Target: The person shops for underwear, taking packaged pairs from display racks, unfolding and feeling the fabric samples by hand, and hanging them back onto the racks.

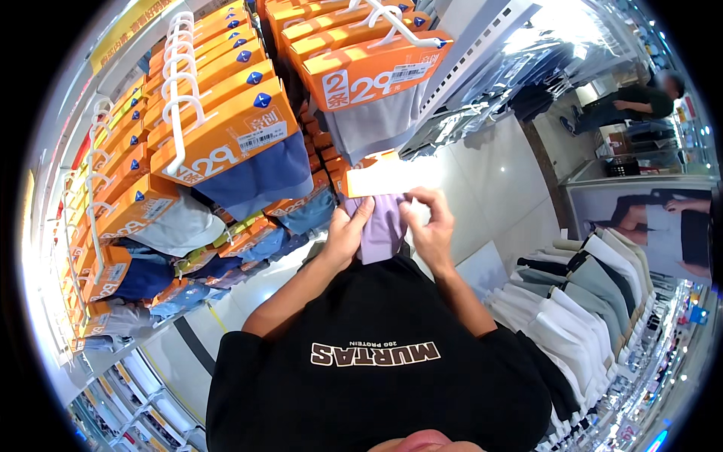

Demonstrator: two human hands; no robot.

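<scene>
A folded lilac garment (382,226) hangs from an orange cardboard hanger card (377,176), its face washed out by glare, in front of my chest. My left hand (351,229) grips the cloth's left edge, thumb on top. On the other side my right hand (427,223) pinches the cloth's upper right edge between thumb and fingers. Just beyond the card hangs a grey garment (373,127) under an orange card (378,70) on a white hook. A blue garment (260,175) under another orange card (226,135) is to the left.
Rows of carded garments on white hooks (177,130) fill the left side. Shirts on hangers (582,305) stand at the right, below a poster panel (644,226). Jeans (502,85) hang at the upper right. Beyond them is a person (632,107). Shelving (141,401) is at the lower left.
</scene>
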